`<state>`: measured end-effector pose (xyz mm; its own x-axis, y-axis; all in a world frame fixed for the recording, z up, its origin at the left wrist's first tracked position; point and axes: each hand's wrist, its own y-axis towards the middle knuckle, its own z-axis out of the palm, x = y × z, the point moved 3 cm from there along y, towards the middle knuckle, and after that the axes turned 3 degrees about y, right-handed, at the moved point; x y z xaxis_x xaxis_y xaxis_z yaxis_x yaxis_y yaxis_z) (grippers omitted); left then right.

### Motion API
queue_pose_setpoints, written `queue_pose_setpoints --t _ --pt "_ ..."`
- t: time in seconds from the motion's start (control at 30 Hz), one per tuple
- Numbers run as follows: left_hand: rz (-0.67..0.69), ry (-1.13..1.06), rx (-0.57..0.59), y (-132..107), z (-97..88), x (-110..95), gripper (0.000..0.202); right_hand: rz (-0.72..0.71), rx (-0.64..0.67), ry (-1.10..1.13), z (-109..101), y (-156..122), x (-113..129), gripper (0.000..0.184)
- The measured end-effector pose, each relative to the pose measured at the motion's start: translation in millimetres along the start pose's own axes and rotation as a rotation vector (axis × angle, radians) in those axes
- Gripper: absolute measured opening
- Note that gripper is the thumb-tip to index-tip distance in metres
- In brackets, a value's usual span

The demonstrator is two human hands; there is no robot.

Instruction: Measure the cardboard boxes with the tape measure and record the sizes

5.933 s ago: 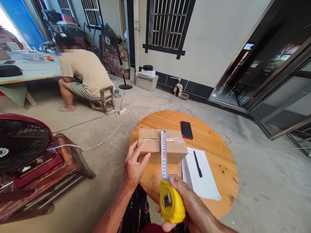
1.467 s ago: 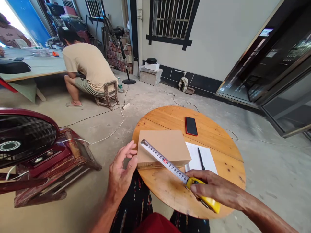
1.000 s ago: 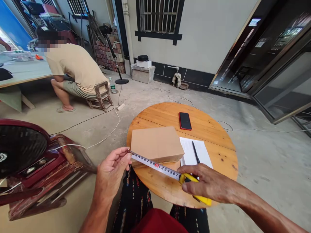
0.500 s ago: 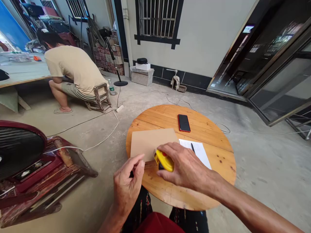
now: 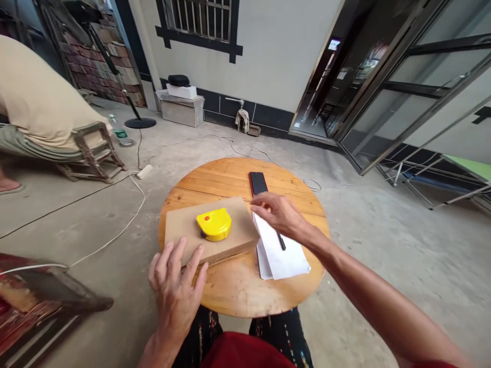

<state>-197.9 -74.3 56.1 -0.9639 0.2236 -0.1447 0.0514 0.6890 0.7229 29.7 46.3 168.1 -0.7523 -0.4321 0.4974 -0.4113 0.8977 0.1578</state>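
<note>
A yellow tape measure (image 5: 215,225) with a red button rests on the flat brown cardboard box (image 5: 233,214). My left hand (image 5: 176,281) is at the box's near left side, fingers spread and tips over its edge; it holds nothing. Over the upper end of the white paper (image 5: 287,260), my right hand (image 5: 278,212) has its fingers pinched at the sheet's corner. The paper lies partly tilted beside the box, and a black pen (image 5: 281,241) is on it. Just behind my right hand is a phone (image 5: 258,182) with a red edge, partly covered by the fingers.
Everything sits on a round wooden table (image 5: 245,296) in front of my knees. To the left, a person (image 5: 38,97) sits on a small wooden stool (image 5: 94,151). Cables (image 5: 126,217) run across the concrete floor. An open glass door (image 5: 406,102) stands at the right.
My right hand has let go of the tape measure, now on the box, and moved right to the paper. My left hand has opened and moved left. The view has turned right.
</note>
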Motion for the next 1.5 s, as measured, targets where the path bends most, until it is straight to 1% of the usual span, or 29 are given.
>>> queue_pose_setpoints --t 0.07,0.13,0.2,0.23,0.3,0.37,0.43,0.5,0.53,0.6,0.63,0.67,0.73,0.8,0.87,0.9,0.93,1.0,1.07,1.13,1.2,1.27,1.4,1.5 --pt "-0.020 0.004 -0.003 5 5.1 4 0.037 0.232 0.065 -0.110 -9 -23 -42 0.023" --pt "-0.025 0.008 -0.013 10 10.2 9 0.034 0.324 0.086 -0.161 -6 -46 -78 0.022" --pt "-0.027 0.018 -0.017 17 16.6 14 0.031 0.390 0.098 -0.203 8 -67 -104 0.022" --pt "-0.029 0.026 -0.017 21 20.5 18 0.031 0.421 0.099 -0.224 17 -75 -113 0.023" --pt "-0.031 0.043 -0.008 29 28.8 24 0.030 0.475 0.096 -0.260 36 -85 -123 0.025" --pt "-0.025 0.058 0.006 37 36.0 31 0.029 0.506 0.091 -0.276 52 -89 -125 0.025" --pt "-0.024 0.072 0.020 44 39.1 34 0.031 0.523 0.081 -0.275 62 -88 -124 0.023" --pt "-0.046 0.072 -0.006 48 35.5 29 0.041 0.539 0.064 -0.261 67 -87 -122 0.021" --pt "-0.057 0.058 -0.037 48 31.1 21 0.048 0.549 0.053 -0.248 66 -87 -122 0.020" --pt "-0.048 -0.014 -0.108 43 19.5 -6 0.061 0.564 0.033 -0.208 63 -91 -123 0.019" --pt "-0.012 -0.072 -0.108 39 14.3 -25 0.060 0.566 0.023 -0.181 60 -95 -123 0.018" --pt "0.045 -0.146 -0.072 35 10.5 -46 0.056 0.564 0.015 -0.160 56 -99 -124 0.019" --pt "0.187 -0.310 0.052 24 7.2 -93 0.040 0.549 -0.026 -0.061 49 -110 -126 0.027" --pt "0.312 -0.440 0.189 15 10.6 -133 0.033 0.533 -0.116 0.168 43 -123 -128 0.034" --pt "0.435 -0.472 0.329 7 21.7 -158 0.034 0.516 -0.225 0.466 36 -137 -130 0.033" --pt "0.485 -0.477 0.389 5 29.1 -165 0.036 0.512 -0.269 0.597 32 -144 -131 0.032" --pt "0.516 -0.479 0.429 4 37.0 -167 0.037 0.510 -0.297 0.693 28 -151 -132 0.032" --pt "0.523 -0.472 0.469 3 52.4 -163 0.036 0.496 -0.321 0.840 21 -163 -130 0.033" --pt "0.493 -0.458 0.472 4 64.9 -153 0.034 0.460 -0.322 0.939 14 -175 -127 0.034" --pt "0.459 -0.454 0.450 4 72.7 -143 0.035 0.426 -0.349 0.965 9 -185 -125 0.036" --pt "0.425 -0.462 0.409 3 76.1 -135 0.034 0.444 -0.435 0.899 5 -194 -127 0.031" --pt "0.401 -0.466 0.387 0 77.1 -132 0.032 0.485 -0.526 0.799 3 -201 -129 0.027" --pt "0.398 -0.475 0.403 -8 76.4 -136 0.032 0.533 -0.628 0.578 -3 -207 -131 0.032" --pt "0.380 -0.483 0.409 -13 76.9 -140 0.031 0.550 -0.693 0.422 -11 -210 -128 0.031"
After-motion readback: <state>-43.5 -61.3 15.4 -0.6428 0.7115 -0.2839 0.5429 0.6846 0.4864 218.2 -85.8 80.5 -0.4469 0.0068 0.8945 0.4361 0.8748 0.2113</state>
